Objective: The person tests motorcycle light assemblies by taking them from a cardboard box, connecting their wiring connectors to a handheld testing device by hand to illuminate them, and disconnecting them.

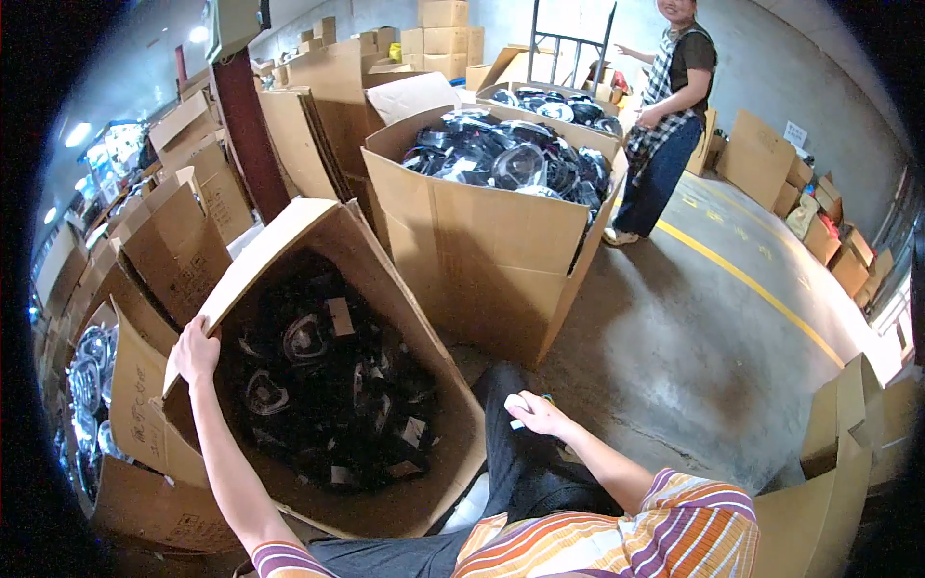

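My left hand (197, 353) is closed over the upper left edge of a large cardboard box (452, 387), which leans with its opening toward me. Inside, in deep shadow, lie many dark pieces (332, 395), some with clear rounded parts and pale labels; their kind is hard to make out. My right hand (540, 415) is at my bent knee, its fingers closed around a small white object (518, 404) that is mostly covered by them.
Behind stands a tall cardboard box (462, 231) heaped with black and clear plastic-looking parts (520, 166). A person (674, 101) in a checked apron stands beyond it, near a hand truck (570, 43). More boxes (145, 395) crowd the left; a yellow line (742, 279) crosses the floor.
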`<control>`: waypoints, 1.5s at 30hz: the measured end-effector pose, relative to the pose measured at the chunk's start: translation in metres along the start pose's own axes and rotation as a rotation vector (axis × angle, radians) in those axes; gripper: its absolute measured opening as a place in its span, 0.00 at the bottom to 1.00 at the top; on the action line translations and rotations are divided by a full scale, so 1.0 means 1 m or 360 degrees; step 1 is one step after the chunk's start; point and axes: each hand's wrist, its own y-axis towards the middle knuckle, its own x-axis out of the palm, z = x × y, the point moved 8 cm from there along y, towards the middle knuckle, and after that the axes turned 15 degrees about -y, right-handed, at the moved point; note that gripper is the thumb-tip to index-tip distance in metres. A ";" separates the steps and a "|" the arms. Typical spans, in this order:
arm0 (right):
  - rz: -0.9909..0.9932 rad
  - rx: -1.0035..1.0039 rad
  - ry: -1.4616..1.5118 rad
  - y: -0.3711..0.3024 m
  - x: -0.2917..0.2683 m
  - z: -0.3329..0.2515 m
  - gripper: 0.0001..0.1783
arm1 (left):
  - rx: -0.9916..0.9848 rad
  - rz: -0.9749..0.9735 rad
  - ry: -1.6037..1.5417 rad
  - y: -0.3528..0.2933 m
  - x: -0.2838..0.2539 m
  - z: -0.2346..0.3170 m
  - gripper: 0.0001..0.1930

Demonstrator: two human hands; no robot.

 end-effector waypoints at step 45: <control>-0.0188 0.0148 0.0259 0.034 0.007 0.012 0.15 | 0.1277 -0.1070 -0.4580 -0.179 -0.134 0.287 0.25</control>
